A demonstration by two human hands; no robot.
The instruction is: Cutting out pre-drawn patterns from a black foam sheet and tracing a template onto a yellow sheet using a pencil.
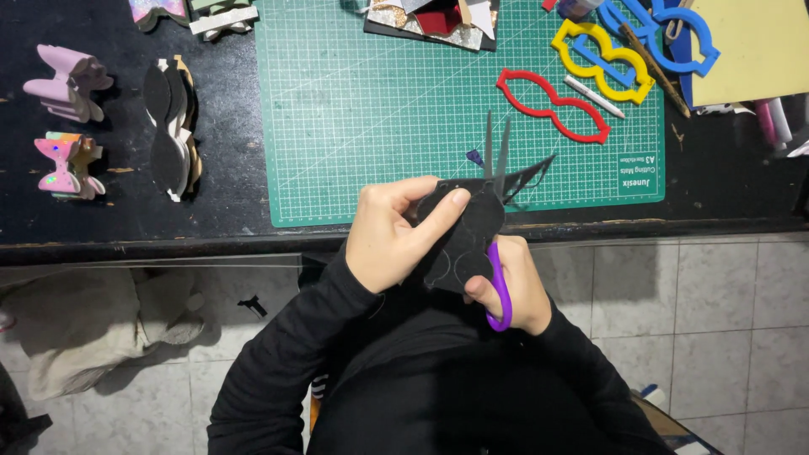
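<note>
1. Clearly mid-cut: left hand pinching a black sheet between thumb and fingers, closed on it, held in the air just over the near edge of the surface.
2. Right hand curled through the purple handle of the scissors, closed around it; blades parted and pointing away from the body, biting into the black sheet.
3. Could slip: left thumb lying close to the blades, so a hurried snip might nick it.
4. Might wander off the outline too, with a floppy sheet held unsupported and a curved shape calling for constant turning.
5. Could tear or leave a ragged corner where the thin pointed offcut hangs at the right.
6. Black sheet: matte, thin, stiff-looking, with rounded lobes; exact material hard to tell.
7. Green cutting mat: gridded, smooth, flat on the dark worn surface.
8. Red template, yellow template and blue template: hollow plastic-looking outlines with wavy bow shapes.
9. Stack of cut pieces: flat, lobed, black and pale layers.
10. Pink bows and a shiny iridescent bow: folded, puffy loops at the far left.
</note>
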